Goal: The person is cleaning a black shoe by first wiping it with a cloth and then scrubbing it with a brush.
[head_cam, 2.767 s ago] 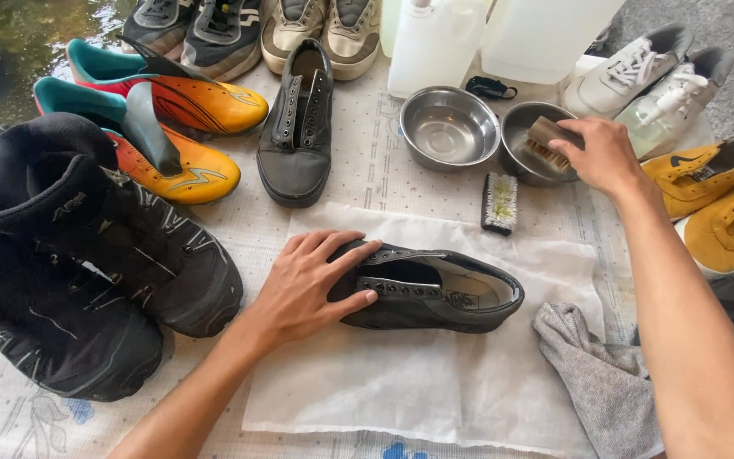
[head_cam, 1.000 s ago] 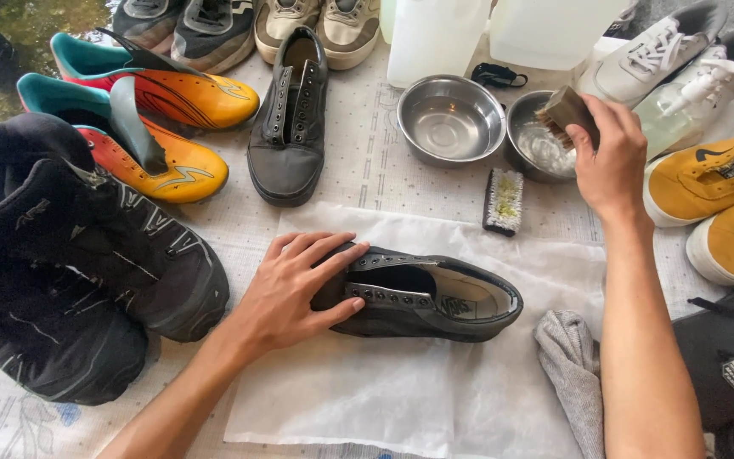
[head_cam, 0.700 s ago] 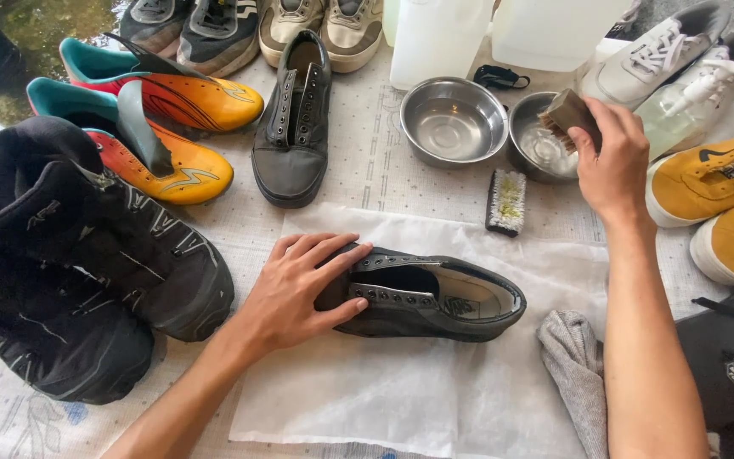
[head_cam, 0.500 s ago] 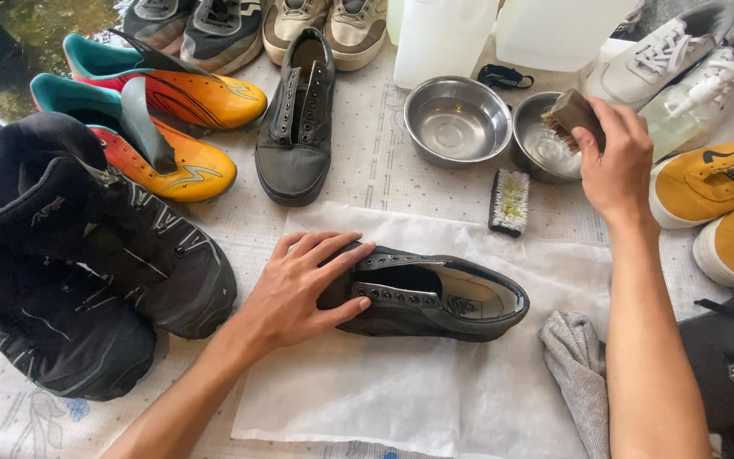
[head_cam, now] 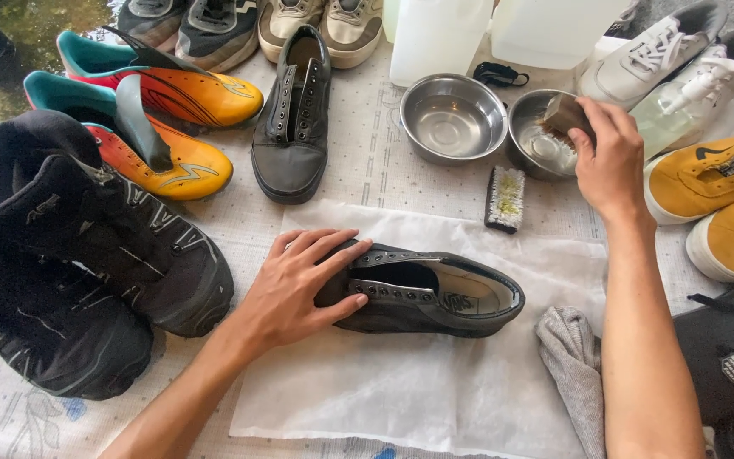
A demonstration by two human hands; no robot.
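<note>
While the left hand (head_cam: 299, 285) lies flat with spread fingers on the toe of a dark laceless shoe (head_cam: 425, 289), its grip is wide, pressing and not closing round anything. The shoe lies on its side-ish on a white cloth (head_cam: 435, 391) in the middle of the bench (head_cam: 367, 170), opening up, heel to the right. The right hand (head_cam: 609, 161) has its grip shut round a brown brush (head_cam: 564, 115), held at the rim of the right steel bowl (head_cam: 537, 144), bristles down toward the wet inside; whether they touch the liquid cannot be told. A second steel bowl (head_cam: 452, 115) sits just left of it. A small brush (head_cam: 505, 197) lies bristles up between the bowls and the cloth. A grey rag (head_cam: 571, 374) lies at the cloth's right edge, beside the right forearm. A matching dark shoe (head_cam: 292, 127) stands above the cloth. Left: two orange boots (head_cam: 172, 127) and big black boots (head_cam: 78, 255). Right: yellow shoes (head_cam: 715, 204), white sneakers (head_cam: 664, 59) and a spray bottle (head_cam: 681, 98). White jugs (head_cam: 469, 30) stand at the top behind the bowls.
</note>
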